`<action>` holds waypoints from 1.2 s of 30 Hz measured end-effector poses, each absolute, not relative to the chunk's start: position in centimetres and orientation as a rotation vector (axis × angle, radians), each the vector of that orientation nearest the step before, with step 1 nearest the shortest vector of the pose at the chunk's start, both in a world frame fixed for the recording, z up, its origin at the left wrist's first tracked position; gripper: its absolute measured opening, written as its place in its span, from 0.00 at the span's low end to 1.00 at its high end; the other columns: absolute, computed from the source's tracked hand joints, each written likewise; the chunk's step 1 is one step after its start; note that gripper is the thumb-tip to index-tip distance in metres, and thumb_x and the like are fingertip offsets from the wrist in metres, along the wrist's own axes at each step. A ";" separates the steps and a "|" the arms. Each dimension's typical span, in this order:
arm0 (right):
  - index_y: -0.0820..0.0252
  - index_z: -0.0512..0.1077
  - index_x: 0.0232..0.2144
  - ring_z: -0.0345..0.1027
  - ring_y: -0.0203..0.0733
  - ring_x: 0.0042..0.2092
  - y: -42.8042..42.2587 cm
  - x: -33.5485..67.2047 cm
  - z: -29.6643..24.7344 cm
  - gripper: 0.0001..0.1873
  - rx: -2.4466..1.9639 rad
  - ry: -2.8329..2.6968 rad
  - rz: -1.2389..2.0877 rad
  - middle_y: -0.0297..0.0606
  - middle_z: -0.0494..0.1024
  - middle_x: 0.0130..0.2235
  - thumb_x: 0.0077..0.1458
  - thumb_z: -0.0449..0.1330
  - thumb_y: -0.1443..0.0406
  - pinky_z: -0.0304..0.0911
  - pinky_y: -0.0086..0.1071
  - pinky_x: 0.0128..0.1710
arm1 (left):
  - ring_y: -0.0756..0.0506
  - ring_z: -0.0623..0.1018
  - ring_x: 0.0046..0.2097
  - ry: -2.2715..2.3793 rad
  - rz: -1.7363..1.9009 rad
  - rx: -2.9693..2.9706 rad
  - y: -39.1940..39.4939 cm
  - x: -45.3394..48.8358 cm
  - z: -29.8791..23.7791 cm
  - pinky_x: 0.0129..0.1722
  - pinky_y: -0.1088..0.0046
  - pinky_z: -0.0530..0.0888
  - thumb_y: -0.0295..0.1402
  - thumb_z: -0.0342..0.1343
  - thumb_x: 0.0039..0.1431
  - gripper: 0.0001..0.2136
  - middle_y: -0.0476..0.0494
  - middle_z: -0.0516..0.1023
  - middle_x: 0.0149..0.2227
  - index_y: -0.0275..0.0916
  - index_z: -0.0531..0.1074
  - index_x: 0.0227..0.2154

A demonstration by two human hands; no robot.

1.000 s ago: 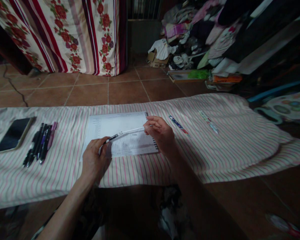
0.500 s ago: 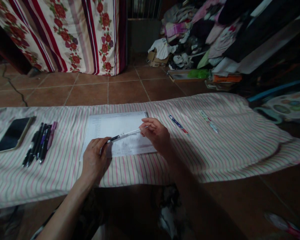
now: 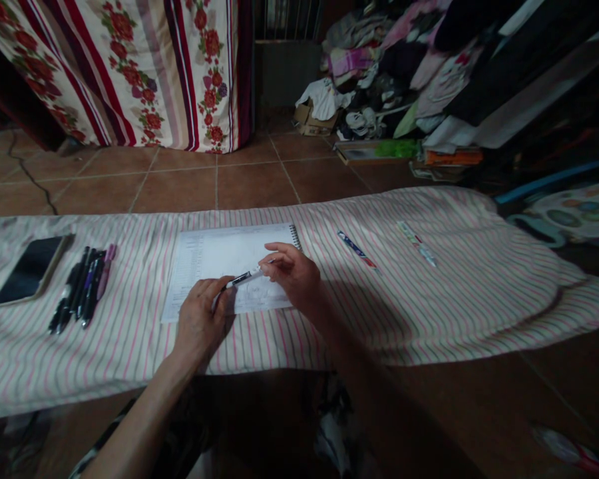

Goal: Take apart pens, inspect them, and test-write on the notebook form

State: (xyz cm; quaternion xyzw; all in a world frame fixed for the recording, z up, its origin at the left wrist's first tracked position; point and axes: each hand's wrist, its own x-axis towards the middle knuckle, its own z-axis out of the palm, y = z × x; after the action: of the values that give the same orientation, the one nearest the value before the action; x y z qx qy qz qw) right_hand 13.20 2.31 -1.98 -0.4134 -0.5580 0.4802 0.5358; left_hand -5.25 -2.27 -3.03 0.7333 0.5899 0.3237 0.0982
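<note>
A slim pen, dark toward its left end and pale toward its right, is held slantwise between my two hands above a spiral-bound notebook. My left hand is closed around the dark end, low over the notebook's front edge. The fingers of my right hand pinch the pale end, with one finger raised. Whether the pen is one piece or two parts there is too small to tell. The notebook lies flat, its coil at the right; its page carries faint print or marks.
A striped cloth covers the table. On the left lie a phone and several pens. To the right are a dark blue patterned pen and a pale patterned pen. Clothes are piled beyond.
My right hand has moved left and slightly down, closer to my left hand, and less of the pale part shows between them. My left hand has shifted slightly right.
</note>
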 end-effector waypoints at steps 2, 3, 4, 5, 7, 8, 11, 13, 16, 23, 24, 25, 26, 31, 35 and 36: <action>0.56 0.68 0.40 0.69 0.35 0.29 2.2 12.9 -2.0 0.17 -0.984 -1.314 1.148 0.33 0.77 0.31 0.47 0.62 0.60 0.66 0.29 0.28 | 0.43 0.76 0.40 1.764 0.954 2.101 -2.3 -5.1 -3.2 0.41 0.65 0.72 0.37 0.45 0.61 0.14 0.42 0.78 0.37 0.39 0.73 0.43; 0.56 0.68 0.40 0.69 0.34 0.28 2.2 12.8 -2.0 0.17 -0.983 -1.308 1.151 0.33 0.77 0.31 0.47 0.62 0.60 0.66 0.29 0.27 | 0.43 0.76 0.40 1.768 0.960 2.068 -2.3 -5.0 -3.3 0.40 0.65 0.72 0.37 0.46 0.60 0.14 0.42 0.78 0.37 0.39 0.73 0.42; 0.56 0.68 0.40 0.69 0.34 0.28 2.2 12.7 -2.0 0.16 -0.981 -1.304 1.152 0.33 0.77 0.31 0.47 0.62 0.60 0.66 0.29 0.27 | 0.43 0.76 0.40 1.768 0.967 2.042 -2.3 -4.9 -3.3 0.41 0.65 0.72 0.38 0.46 0.60 0.15 0.41 0.78 0.38 0.38 0.73 0.42; 0.56 0.68 0.40 0.69 0.34 0.28 2.3 12.7 -1.9 0.16 -0.979 -1.300 1.150 0.33 0.77 0.31 0.47 0.62 0.61 0.66 0.29 0.27 | 0.43 0.76 0.41 1.765 0.974 2.022 -2.3 -4.9 -3.4 0.41 0.64 0.72 0.38 0.46 0.60 0.15 0.41 0.78 0.38 0.38 0.73 0.42; 0.56 0.69 0.39 0.68 0.33 0.28 2.3 12.6 -1.9 0.16 -0.966 -1.291 1.152 0.33 0.77 0.32 0.46 0.62 0.62 0.66 0.29 0.28 | 0.42 0.76 0.41 1.762 0.980 1.986 -2.3 -4.7 -3.5 0.42 0.63 0.72 0.38 0.47 0.59 0.15 0.40 0.78 0.39 0.37 0.73 0.42; 0.56 0.69 0.39 0.68 0.33 0.27 2.4 12.6 -1.9 0.16 -0.957 -1.283 1.158 0.33 0.77 0.32 0.46 0.62 0.62 0.66 0.29 0.28 | 0.42 0.76 0.41 1.764 0.983 1.961 -2.3 -4.7 -3.5 0.42 0.63 0.72 0.38 0.47 0.59 0.15 0.40 0.79 0.39 0.37 0.73 0.42; 0.56 0.69 0.38 0.69 0.33 0.28 2.4 12.5 -1.7 0.16 -0.949 -1.247 1.178 0.34 0.78 0.32 0.44 0.63 0.62 0.67 0.30 0.28 | 0.42 0.77 0.40 1.770 0.998 1.868 -2.4 -4.4 -3.4 0.42 0.62 0.72 0.38 0.48 0.58 0.14 0.39 0.79 0.39 0.38 0.73 0.42; 0.56 0.69 0.38 0.70 0.34 0.29 2.4 12.4 -1.6 0.16 -0.962 -1.217 1.187 0.35 0.79 0.33 0.43 0.63 0.62 0.68 0.30 0.28 | 0.42 0.77 0.40 1.767 1.003 1.816 -2.4 -4.3 -3.3 0.42 0.61 0.72 0.38 0.48 0.57 0.15 0.39 0.79 0.38 0.38 0.73 0.42; 0.57 0.70 0.35 0.72 0.36 0.30 2.3 12.1 -1.4 0.15 -0.970 -1.185 1.195 0.36 0.79 0.33 0.43 0.63 0.60 0.68 0.30 0.28 | 0.42 0.77 0.39 1.773 0.979 1.770 -2.5 -4.1 -3.0 0.41 0.62 0.72 0.39 0.49 0.57 0.15 0.40 0.79 0.36 0.38 0.73 0.41; 0.57 0.71 0.32 0.73 0.37 0.30 2.1 11.9 -1.2 0.11 -1.028 -1.184 1.202 0.35 0.79 0.30 0.46 0.62 0.59 0.67 0.28 0.25 | 0.45 0.76 0.34 1.754 0.939 1.744 -2.5 -3.7 -2.6 0.35 0.67 0.72 0.39 0.48 0.57 0.15 0.43 0.78 0.33 0.38 0.73 0.41; 0.57 0.71 0.31 0.73 0.37 0.30 2.1 11.9 -1.2 0.10 -1.031 -1.197 1.195 0.35 0.78 0.30 0.47 0.61 0.59 0.67 0.28 0.25 | 0.45 0.76 0.32 1.753 0.924 1.748 -2.5 -3.7 -2.5 0.34 0.68 0.72 0.39 0.48 0.57 0.15 0.44 0.78 0.31 0.38 0.72 0.41; 0.57 0.71 0.31 0.73 0.37 0.30 2.1 11.9 -1.2 0.10 -1.033 -1.206 1.189 0.35 0.78 0.30 0.47 0.61 0.59 0.67 0.28 0.25 | 0.46 0.75 0.31 1.747 0.909 1.756 -2.5 -3.7 -2.5 0.32 0.69 0.71 0.39 0.48 0.57 0.14 0.45 0.78 0.30 0.39 0.72 0.41; 0.58 0.71 0.31 0.73 0.37 0.30 2.0 11.9 -1.3 0.09 -1.034 -1.211 1.188 0.35 0.78 0.29 0.47 0.61 0.59 0.67 0.28 0.25 | 0.46 0.75 0.30 1.739 0.893 1.765 -2.5 -3.6 -2.5 0.31 0.70 0.71 0.39 0.48 0.57 0.14 0.46 0.77 0.29 0.39 0.72 0.41; 0.58 0.71 0.31 0.73 0.36 0.30 1.8 11.5 -1.2 0.09 -1.000 -1.220 1.251 0.34 0.78 0.30 0.47 0.62 0.60 0.67 0.28 0.26 | 0.47 0.75 0.31 1.671 0.913 1.733 -2.4 -3.3 -2.6 0.32 0.70 0.71 0.40 0.48 0.57 0.15 0.47 0.78 0.32 0.39 0.72 0.43; 0.58 0.72 0.36 0.74 0.37 0.31 2.1 11.9 -1.0 0.15 -0.978 -1.199 1.318 0.38 0.79 0.34 0.45 0.63 0.59 0.67 0.29 0.27 | 0.47 0.75 0.30 1.619 0.975 1.572 -2.2 -3.1 -2.5 0.32 0.71 0.71 0.43 0.50 0.56 0.17 0.46 0.78 0.32 0.38 0.73 0.42; 0.59 0.72 0.37 0.74 0.37 0.32 2.3 12.2 -1.1 0.16 -0.993 -1.194 1.315 0.38 0.79 0.35 0.44 0.63 0.59 0.67 0.29 0.27 | 0.48 0.75 0.30 1.596 0.991 1.515 -2.2 -3.1 -2.5 0.31 0.71 0.71 0.44 0.50 0.56 0.18 0.46 0.78 0.31 0.38 0.72 0.42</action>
State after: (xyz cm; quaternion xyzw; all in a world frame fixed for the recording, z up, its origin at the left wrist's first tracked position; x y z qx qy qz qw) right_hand 12.16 2.30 -1.08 -0.4151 -0.4991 0.5498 0.5257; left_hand -3.11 -2.16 -2.46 0.5866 0.6180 0.3837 0.3560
